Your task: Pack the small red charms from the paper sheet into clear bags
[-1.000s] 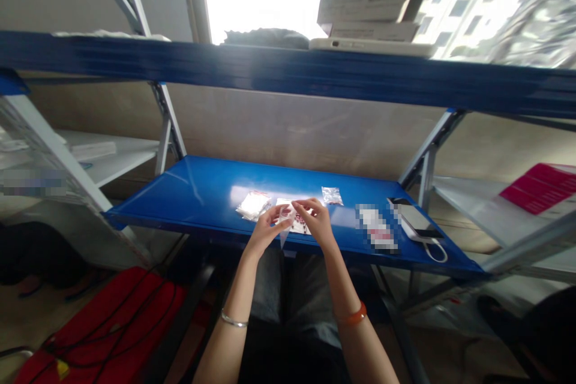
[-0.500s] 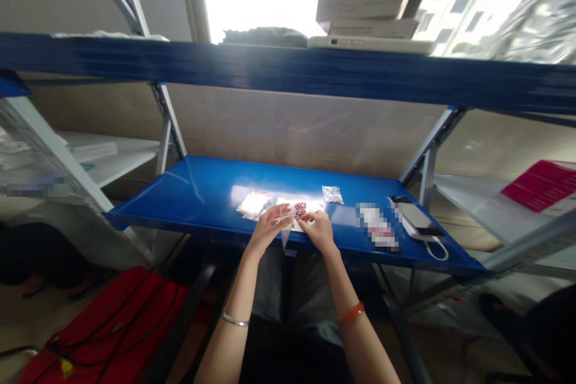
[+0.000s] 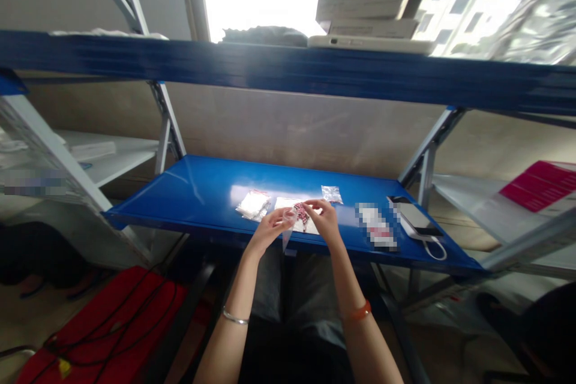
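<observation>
raised higher, the right hand (image 3: 324, 220) is held pinched just beside the red pieces (image 3: 300, 215); a clear plastic bag (image 3: 288, 229) is gripped by the left hand (image 3: 270, 229).

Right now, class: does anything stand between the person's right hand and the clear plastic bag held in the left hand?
Nothing visible does. The clear plastic bag is in the left hand, with the right hand close beside it, both above a white sheet with red pieces.

On the low shelf (image 3: 189, 186): plastic bag (image 3: 252, 205) left, paper sheet (image 3: 312, 229) centre, small bag (image 3: 332, 194) behind it, phone (image 3: 416, 219) far right.
</observation>
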A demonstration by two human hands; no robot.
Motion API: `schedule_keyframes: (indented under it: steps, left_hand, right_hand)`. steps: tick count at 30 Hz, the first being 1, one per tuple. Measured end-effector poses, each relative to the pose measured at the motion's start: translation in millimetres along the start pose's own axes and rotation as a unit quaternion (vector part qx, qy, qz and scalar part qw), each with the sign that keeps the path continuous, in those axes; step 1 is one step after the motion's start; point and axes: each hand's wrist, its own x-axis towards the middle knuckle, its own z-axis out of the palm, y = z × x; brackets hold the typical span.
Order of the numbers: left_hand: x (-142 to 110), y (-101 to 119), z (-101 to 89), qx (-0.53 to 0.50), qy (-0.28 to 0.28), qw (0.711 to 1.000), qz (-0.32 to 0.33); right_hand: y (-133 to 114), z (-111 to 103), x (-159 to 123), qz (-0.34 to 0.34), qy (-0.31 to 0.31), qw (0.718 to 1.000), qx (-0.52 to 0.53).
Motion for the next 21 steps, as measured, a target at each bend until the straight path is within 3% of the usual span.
schedule_keyframes:
  steps: [5,8,12,15,21]
  left_hand:
    - [1,-3,1.6,0.007,-0.002,1.0,0.007]
    - [2,-3,1.3,-0.004,-0.008,1.0,0.017]
    - [2,-3,0.0,0.002,0.0,1.0,0.018]
    - [2,-2,-0.8,0.011,0.006,1.0,0.01]
    - [2,-3,-1.9,0.004,0.002,1.0,0.01]
  right_hand:
    - [-37,-11,1,-0.012,-0.03,0.999,0.037]
    - [-43,-8,0,-0.032,-0.064,0.997,0.026]
    - [-28,0,2,-0.038,-0.046,0.998,0.005]
    - [-7,5,3,-0.025,-0.024,0.996,-0.087]
    - [23,18,-10,0.023,-0.063,0.967,-0.248]
